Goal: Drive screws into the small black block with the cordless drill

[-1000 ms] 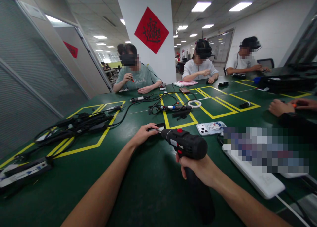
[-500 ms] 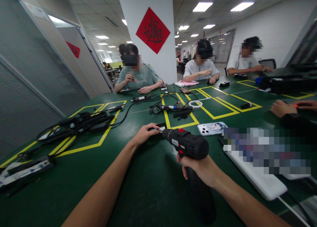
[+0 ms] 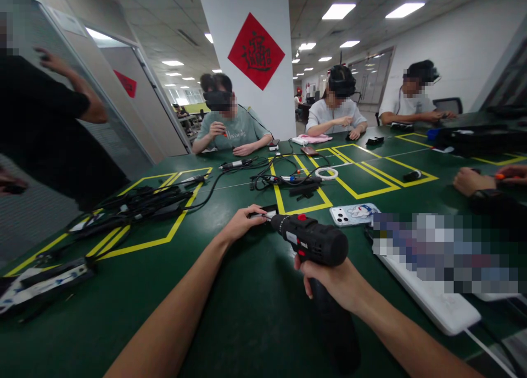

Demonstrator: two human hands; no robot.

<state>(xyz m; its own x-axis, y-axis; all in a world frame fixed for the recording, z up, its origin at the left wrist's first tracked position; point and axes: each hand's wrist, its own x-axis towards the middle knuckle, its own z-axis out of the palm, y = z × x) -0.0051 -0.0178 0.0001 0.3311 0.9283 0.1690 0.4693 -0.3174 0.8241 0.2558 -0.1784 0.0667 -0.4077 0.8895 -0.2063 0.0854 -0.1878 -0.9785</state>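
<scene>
My right hand [image 3: 335, 282] is wrapped round the grip of a black cordless drill [image 3: 315, 242] with red buttons, its nose pointing away from me over the green table [image 3: 247, 312]. My left hand [image 3: 241, 222] is closed in a pinch at the drill's tip, holding a small black and silver part [image 3: 263, 213] against the table. The drill's bit meets that part right at my fingertips; the contact itself is too small to make out.
A phone in a white case [image 3: 354, 213] lies right of the drill, next to a white device [image 3: 428, 298]. Black cables and tools [image 3: 135, 202] lie to the left among yellow tape lines. Several seated people work at the far side. A person in black [image 3: 45, 131] stands at left. Another person's hands [image 3: 473, 180] rest at right.
A person in a black top has come into view at the left edge. My hands and the drill have stayed where they were.
</scene>
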